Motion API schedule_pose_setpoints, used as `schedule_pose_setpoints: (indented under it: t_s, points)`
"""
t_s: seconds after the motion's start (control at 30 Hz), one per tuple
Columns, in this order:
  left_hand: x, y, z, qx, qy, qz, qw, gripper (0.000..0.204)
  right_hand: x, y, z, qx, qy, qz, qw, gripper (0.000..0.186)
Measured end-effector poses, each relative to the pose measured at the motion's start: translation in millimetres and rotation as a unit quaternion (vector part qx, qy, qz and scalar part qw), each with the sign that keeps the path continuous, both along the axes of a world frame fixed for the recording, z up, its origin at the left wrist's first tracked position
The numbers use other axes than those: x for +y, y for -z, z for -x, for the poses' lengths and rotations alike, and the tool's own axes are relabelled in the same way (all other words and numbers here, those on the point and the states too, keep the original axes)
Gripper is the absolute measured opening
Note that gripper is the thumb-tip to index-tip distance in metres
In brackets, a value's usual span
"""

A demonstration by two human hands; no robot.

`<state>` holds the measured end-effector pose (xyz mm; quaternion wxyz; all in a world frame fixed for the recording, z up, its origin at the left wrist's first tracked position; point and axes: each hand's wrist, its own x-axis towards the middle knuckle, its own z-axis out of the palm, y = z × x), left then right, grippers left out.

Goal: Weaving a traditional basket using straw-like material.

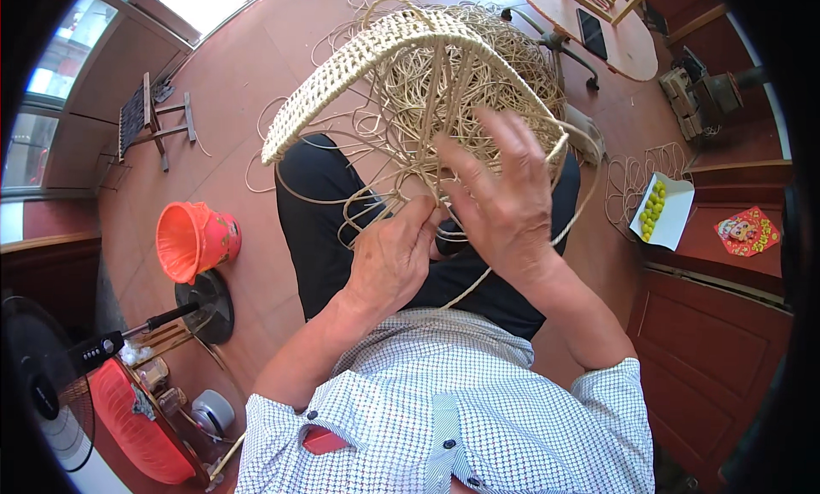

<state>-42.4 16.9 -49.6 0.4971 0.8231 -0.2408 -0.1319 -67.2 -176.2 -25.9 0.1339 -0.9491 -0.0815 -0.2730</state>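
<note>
A curved band of cream woven cord (367, 54) arches over my knees, its woven strip running from the upper middle down to the left. Tan strands (440, 92) run from under the arch down toward my hands. Close in front of my body, my left hand (389, 250) is closed, thumb and finger pinched together at the lower ends of the strands. To its right, my right hand (504, 195) is raised beside the strands with its fingers apart. Its fingertips are slightly blurred. A single cord (468, 289) trails below it toward my lap.
A large tangled heap of cord (504, 75) lies on the floor beyond my knees. At left are an orange lined bucket (198, 242), a standing fan (64, 370) and a small stool (149, 122). At right, yellow-green fruit (653, 210) lies in a white box. A round-edged table (636, 54) stands behind.
</note>
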Motion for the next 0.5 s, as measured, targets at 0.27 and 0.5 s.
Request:
schedule_pose_setpoints:
  t_s: [0.27,0.5]
  points:
    - [1,14,7,-0.044,0.017,-0.098,0.994,0.014,-14,-27,10,0.044,0.013,0.044,0.998,0.050]
    - [2,4,2,-0.024,0.021,-0.078,0.996,0.014,-2,-30,1,0.045,0.017,0.175,0.983,0.050]
